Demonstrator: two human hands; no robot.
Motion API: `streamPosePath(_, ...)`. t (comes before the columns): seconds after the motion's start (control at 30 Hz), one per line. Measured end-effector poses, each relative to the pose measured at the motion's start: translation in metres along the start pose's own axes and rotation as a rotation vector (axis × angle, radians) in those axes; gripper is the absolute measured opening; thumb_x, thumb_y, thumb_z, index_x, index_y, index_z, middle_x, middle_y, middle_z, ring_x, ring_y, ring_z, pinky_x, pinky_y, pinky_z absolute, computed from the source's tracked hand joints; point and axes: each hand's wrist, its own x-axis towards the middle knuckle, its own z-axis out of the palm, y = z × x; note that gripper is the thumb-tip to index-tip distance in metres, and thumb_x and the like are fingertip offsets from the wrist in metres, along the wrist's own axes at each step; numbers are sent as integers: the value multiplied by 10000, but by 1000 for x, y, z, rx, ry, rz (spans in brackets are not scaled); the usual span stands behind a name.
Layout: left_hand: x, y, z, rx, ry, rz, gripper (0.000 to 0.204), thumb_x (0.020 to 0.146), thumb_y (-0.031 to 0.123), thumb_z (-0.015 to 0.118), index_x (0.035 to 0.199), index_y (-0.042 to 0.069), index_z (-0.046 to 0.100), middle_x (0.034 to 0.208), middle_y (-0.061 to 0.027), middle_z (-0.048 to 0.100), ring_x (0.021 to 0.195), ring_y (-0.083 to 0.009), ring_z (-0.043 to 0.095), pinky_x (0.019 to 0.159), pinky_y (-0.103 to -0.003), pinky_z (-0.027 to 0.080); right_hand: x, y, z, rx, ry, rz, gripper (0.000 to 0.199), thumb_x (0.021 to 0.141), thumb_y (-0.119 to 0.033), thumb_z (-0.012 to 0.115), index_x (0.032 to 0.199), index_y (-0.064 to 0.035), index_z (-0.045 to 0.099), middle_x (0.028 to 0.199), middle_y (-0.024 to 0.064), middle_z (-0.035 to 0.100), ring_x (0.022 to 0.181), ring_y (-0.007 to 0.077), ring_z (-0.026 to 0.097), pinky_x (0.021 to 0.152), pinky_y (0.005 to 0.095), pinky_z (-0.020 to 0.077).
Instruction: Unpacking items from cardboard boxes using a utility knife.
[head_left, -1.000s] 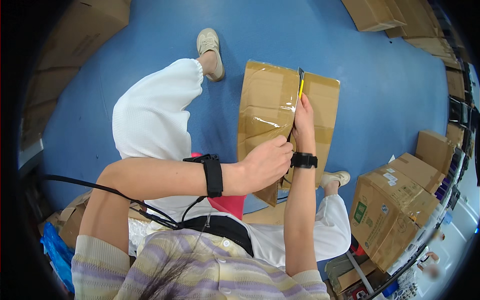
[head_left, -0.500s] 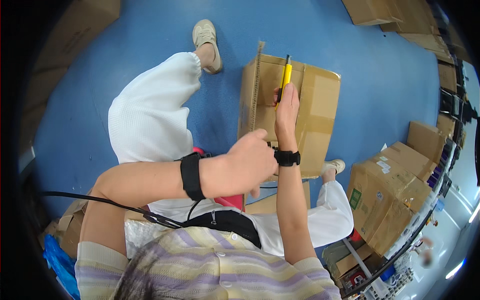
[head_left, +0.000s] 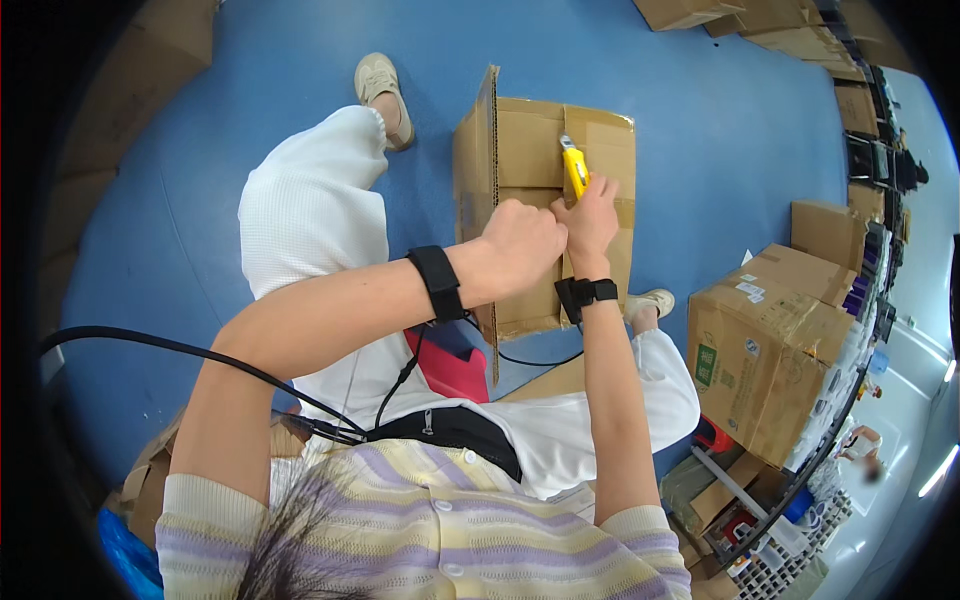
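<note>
A cardboard box [head_left: 600, 150] sits on the floor between my legs, its left flap [head_left: 487, 140] standing upright. My right hand [head_left: 592, 218] is closed around a yellow utility knife [head_left: 576, 172], whose metal tip points away from me over the box top. Right beside it, my left hand [head_left: 528, 243] is curled into a fist above the box, its knuckles close to my right thumb. Its fingertips are turned out of sight, so whatever they may grip is hidden.
A pink-red stool [head_left: 447, 375] stands under me. To the right are a large taped carton [head_left: 760, 365] and a smaller carton [head_left: 828, 232]. More cartons [head_left: 690, 12] line the far right. A black cable [head_left: 180, 345] runs across my left arm.
My left hand has moved forward from my right wrist to beside my right hand. The knife has turned, showing its broad side. The box appears further left in the picture.
</note>
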Motion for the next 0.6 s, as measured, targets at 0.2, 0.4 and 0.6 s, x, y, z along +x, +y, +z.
streamPosePath(0.2,-7,-19,-1,287,649,16,645,704,118,720,1306,59,497,1426,-192,403,1381,-342,333,1141,-493,263,22,2,-2,-111,205,-176,549,701,-26,689,1214,-85,504,1290,189,470,999,363,619,758,454,521)
streamPosePath(0.4,-8,-48,27,-549,841,-107,870,691,21,652,1475,60,275,1462,-205,304,1411,-353,250,1178,-492,207,42,25,6,47,116,27,585,708,-32,671,1266,-73,498,1256,189,479,988,372,612,789,463,546)
streamPosePath(0.6,-6,-47,-3,-1140,8,-485,508,774,23,582,1274,28,493,1086,-81,624,930,-184,637,670,-308,550,79,48,-32,204,-142,60,279,660,-119,679,921,-21,698,910,206,686,909,379,667,790,447,548)
